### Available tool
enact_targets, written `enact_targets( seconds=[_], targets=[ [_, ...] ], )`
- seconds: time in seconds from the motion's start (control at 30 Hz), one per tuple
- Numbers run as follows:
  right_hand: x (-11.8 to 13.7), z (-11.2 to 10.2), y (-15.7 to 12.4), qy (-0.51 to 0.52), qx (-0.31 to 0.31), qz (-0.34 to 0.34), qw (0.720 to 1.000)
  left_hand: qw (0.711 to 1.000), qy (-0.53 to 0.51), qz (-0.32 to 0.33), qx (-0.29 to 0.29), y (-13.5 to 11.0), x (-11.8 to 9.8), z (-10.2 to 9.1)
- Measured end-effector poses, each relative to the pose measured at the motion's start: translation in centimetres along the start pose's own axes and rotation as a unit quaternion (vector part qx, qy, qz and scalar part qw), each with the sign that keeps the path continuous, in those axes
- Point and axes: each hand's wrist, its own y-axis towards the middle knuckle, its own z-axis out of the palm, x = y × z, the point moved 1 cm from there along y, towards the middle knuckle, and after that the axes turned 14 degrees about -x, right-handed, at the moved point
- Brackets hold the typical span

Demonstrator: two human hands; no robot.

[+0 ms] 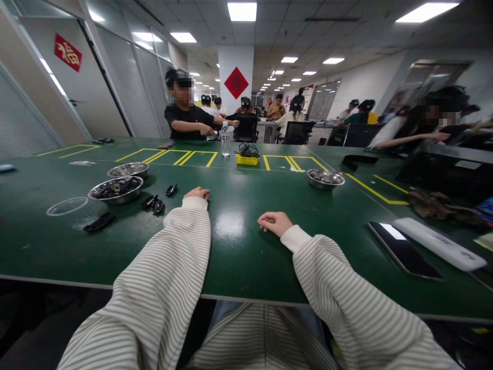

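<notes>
Left hand (pixel 197 193) down on the green table (pixel 239 262), back toward you; its fingers are mostly hidden, so cannot tell how far it's closed or whether it grips anything. Right hand (pixel 275 224), closer to the table's near edge, loosely curled, fingertips drawn together, nothing visible in it. Small black part (pixel 171 190) just beside your left hand, on its left-edge side; black pair (pixel 153 204) next, then a filled metal bowl (pixel 120 199). Phone (pixel 404 252) toward the near right corner.
</notes>
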Motion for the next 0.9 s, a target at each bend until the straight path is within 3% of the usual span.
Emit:
enact_targets(
  seconds=[0.2,0.4,0.53,0.67,0.9],
  targets=[
    [0.3,0.1,0.0,-0.010,0.009,0.004,1.000,0.992,0.049,-0.050,0.103,0.7,0.5,0.4],
    [0.4,0.0,0.1,-0.028,0.017,-0.001,0.999,0.992,0.053,-0.058,0.094,0.3,0.4,0.1],
    [0.2,0.0,0.1,-0.037,0.020,-0.007,0.999,0.994,0.076,-0.060,0.050,-0.1,0.3,0.0],
    [0.2,0.0,0.0,-0.042,0.021,-0.010,0.999,0.996,0.085,-0.011,0.026,-0.2,0.2,0.1],
    [0.2,0.0,0.1,-0.048,0.024,-0.015,0.998,0.987,0.039,0.158,-0.005,-0.8,-1.7,0.4]
  ],
)
